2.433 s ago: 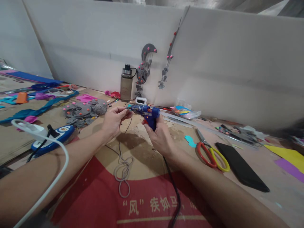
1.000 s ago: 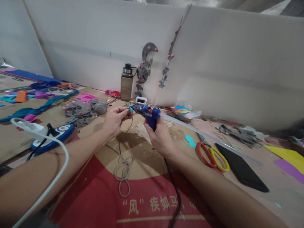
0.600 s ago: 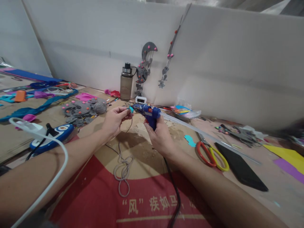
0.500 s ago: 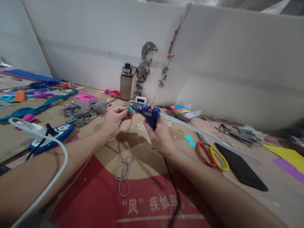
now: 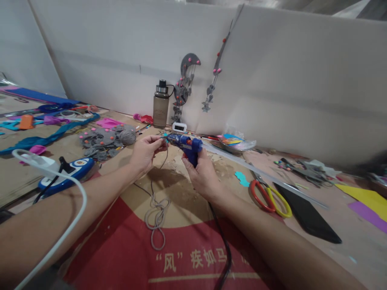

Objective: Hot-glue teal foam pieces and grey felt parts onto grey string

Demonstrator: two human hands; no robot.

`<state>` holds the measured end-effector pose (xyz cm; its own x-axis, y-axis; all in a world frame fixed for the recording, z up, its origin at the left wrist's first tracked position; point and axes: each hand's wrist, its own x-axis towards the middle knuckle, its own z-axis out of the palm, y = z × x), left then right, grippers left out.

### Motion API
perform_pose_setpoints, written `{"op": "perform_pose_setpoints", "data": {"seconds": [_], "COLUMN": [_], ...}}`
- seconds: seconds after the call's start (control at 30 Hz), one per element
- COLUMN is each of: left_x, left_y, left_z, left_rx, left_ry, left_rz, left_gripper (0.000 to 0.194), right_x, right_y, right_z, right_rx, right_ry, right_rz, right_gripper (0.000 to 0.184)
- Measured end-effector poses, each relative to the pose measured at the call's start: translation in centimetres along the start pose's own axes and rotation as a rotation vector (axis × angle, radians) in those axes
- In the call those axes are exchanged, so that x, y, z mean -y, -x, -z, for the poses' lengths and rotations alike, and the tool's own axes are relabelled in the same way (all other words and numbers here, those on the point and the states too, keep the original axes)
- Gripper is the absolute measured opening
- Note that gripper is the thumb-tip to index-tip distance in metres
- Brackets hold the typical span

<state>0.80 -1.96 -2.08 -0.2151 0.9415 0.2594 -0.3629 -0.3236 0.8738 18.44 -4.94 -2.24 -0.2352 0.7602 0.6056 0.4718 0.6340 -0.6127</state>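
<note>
My right hand (image 5: pixel 204 171) is wrapped round a blue hot glue gun (image 5: pixel 189 147), with a long clear glue stick (image 5: pixel 250 166) running out of its back end. The gun's nozzle points left and meets a small turquoise felt piece (image 5: pixel 166 139). Thumb and fingers of my left hand (image 5: pixel 147 152) pinch that piece, which is partly hidden by the fingertips and the nozzle. From there a grey cord (image 5: pixel 157 217) hangs down and lies in loose loops on the cardboard. Another turquoise cutout (image 5: pixel 242 178) rests to the right of my right hand.
Scissors (image 5: pixel 269 197) with red and yellow handles lie beside a black phone-like slab (image 5: pixel 308 213) on the right. A bottle (image 5: pixel 161 106) and a small digital clock (image 5: pixel 179 127) stand at the back. Grey felt pieces with pompoms (image 5: pixel 101 138) and a blue power strip (image 5: pixel 71 173) are at left.
The glue gun has shifted slightly left, its nozzle now over the turquoise piece in my left hand. My left hand has hardly moved.
</note>
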Motion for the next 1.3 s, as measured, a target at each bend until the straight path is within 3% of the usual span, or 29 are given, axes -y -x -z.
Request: {"op": "perform_pose_setpoints", "data": {"seconds": [1.3], "left_x": [-0.03], "left_y": [0.28], "left_z": [-0.06], "left_rx": [0.030], "left_ry": [-0.039], "left_rz": [0.005], "left_gripper": [0.025], "right_x": [-0.03], "right_y": [-0.10], "right_z": [0.13], "right_rx": [-0.016], "right_ry": [0.011], "right_rz": [-0.056], "right_gripper": [0.027]}}
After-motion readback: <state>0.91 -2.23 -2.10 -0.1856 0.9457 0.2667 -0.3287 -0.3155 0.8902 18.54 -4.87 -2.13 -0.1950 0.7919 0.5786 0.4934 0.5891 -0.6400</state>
